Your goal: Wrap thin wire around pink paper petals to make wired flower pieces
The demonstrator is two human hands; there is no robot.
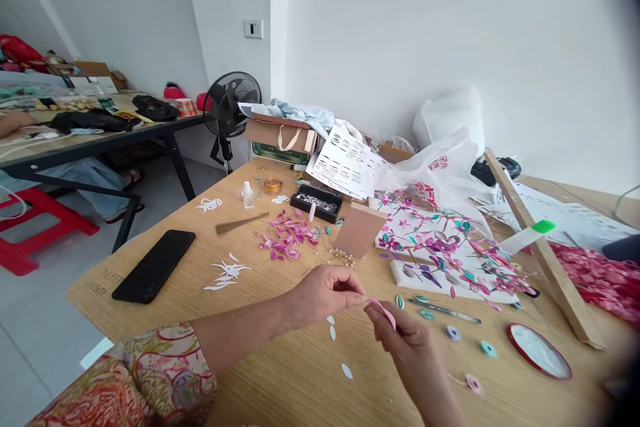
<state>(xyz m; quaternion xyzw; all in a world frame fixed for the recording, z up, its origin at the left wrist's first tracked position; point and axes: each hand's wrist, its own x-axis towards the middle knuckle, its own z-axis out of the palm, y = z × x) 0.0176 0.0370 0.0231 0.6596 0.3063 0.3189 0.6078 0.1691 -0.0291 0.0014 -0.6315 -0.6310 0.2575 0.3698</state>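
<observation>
black phone | fan | red lid | glue bottle | red stool

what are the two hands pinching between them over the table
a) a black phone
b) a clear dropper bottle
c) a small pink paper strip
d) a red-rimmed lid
c: the left hand and right hand meet on a small pink paper strip; the phone, bottle and lid lie untouched on the table.

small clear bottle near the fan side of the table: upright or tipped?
Upright. The small clear bottle stands on its base on the wooden table, cap on top, beside the round amber container.
</observation>
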